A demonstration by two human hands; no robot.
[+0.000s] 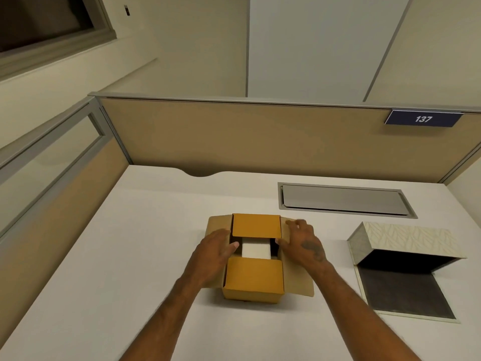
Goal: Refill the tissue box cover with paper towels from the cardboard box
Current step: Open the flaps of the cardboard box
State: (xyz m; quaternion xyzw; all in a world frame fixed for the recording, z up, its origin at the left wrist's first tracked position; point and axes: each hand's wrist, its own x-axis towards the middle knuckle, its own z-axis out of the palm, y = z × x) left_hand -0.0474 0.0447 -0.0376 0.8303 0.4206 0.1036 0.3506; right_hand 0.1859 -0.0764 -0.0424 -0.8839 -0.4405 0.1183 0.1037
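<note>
A brown cardboard box (253,278) stands on the white desk (117,256) in front of me. Its near and far flaps lie folded inward, leaving a gap where white paper towels (255,250) show. My left hand (214,250) rests flat on the spread left flap, thumb at the opening's edge. My right hand (303,243) presses on the spread right flap, fingers apart. To the right the tissue box cover (408,239), cream with a leaf pattern, lies open with its dark inside and dark base panel (406,293) showing.
A grey cable hatch (343,199) is set into the desk behind the cover. Tan partition walls (247,136) close the desk at the back and left. A blue sign reading 137 (423,118) hangs on the back partition.
</note>
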